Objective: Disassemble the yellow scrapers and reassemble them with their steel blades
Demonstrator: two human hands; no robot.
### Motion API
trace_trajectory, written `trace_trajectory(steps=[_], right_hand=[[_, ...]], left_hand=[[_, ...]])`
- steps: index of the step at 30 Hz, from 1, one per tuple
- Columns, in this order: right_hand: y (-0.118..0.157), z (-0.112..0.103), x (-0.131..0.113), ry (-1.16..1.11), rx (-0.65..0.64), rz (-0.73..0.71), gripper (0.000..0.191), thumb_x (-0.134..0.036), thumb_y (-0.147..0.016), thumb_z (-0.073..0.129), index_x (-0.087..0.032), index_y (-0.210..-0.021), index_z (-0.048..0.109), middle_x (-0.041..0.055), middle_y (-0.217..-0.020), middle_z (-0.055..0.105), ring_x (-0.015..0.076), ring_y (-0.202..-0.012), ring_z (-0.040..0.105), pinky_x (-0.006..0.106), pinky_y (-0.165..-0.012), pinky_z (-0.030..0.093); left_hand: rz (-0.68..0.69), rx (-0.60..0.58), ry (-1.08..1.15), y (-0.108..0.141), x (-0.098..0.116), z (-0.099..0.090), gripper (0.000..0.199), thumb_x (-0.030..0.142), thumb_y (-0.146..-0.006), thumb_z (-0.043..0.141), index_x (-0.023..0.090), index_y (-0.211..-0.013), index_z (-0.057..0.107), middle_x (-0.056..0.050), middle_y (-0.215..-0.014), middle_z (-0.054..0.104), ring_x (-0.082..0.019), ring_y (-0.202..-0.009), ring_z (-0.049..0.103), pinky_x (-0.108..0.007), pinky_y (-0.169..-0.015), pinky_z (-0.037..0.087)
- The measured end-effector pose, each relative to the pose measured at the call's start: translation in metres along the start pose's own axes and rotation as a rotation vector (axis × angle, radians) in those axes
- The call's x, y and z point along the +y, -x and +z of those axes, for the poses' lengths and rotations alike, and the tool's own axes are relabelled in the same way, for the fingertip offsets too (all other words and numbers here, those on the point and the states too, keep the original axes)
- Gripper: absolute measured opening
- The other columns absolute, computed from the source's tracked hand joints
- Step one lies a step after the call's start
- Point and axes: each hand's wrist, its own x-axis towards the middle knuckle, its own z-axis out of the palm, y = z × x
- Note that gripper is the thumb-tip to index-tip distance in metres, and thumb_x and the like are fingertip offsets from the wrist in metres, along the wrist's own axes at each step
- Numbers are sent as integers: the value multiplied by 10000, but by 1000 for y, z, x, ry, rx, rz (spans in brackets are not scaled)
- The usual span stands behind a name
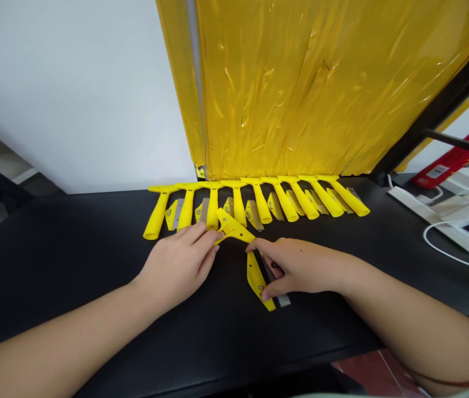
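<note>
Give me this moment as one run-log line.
left hand: holding handle | right hand: touching yellow plate | near right thumb: metal blade | behind: handle row | surface: black tabletop

Your yellow T-headed handle (236, 228): smooth, low-sheen plastic. Your yellow angular plate (255, 275): same look, with a small shiny metal screw (260, 288). Grey flat blade strip (285, 300): metal. Your black flat table (114, 315): smooth, near-matt. Yellow hanging sheet (284, 83): glossy, wrinkled plastic film. White flat panel (81, 94): smooth, matt.

Handles (262, 209) lie on the table (72, 249) — power strip (437, 221) rightward.
</note>
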Motion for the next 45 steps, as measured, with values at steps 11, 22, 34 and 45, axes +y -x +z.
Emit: trace_trajectory(steps=[11, 22, 34, 45], right_hand=[[-2, 1, 1, 8, 1, 14, 853, -547, -795, 825, -227, -1530, 530, -13, -802, 715, 183, -681, 651, 280, -618, 431], [3, 0, -7, 190, 22, -16, 840, -542, -845, 759, -238, -1583, 498, 11, -779, 729, 184, -629, 637, 275, -568, 389], [6, -3, -14, 204, 32, -88, 597, -477, -850, 784, -259, -1389, 648, -17, -752, 709, 159, -614, 628, 258, -581, 370], [7, 2, -21, 341, 114, -22, 571, -574, -812, 802, -279, -1288, 692, 5, -813, 743, 192, -642, 664, 276, -583, 359]], left_hand=[[6, 2, 3, -1, 0, 0, 237, 255, -1046, 497, 196, -1162, 696, -70, -1020, 680, -258, -924, 709, -396, -745, 603], [8, 0, -1, 0, 0, 0, 230, 251, -1042, 502, 194, -1149, 697, -72, -1010, 680, -255, -907, 708, -387, -731, 596], [9, -13, 7, 0, -1, 1, 234, 266, -1051, 492, 205, -1160, 689, -65, -1012, 675, -256, -911, 706, -405, -756, 601], [17, -1, -3, 0, -1, -1, 222, 252, -1044, 497, 199, -1143, 689, -67, -1004, 672, -254, -895, 700, -394, -728, 590]])
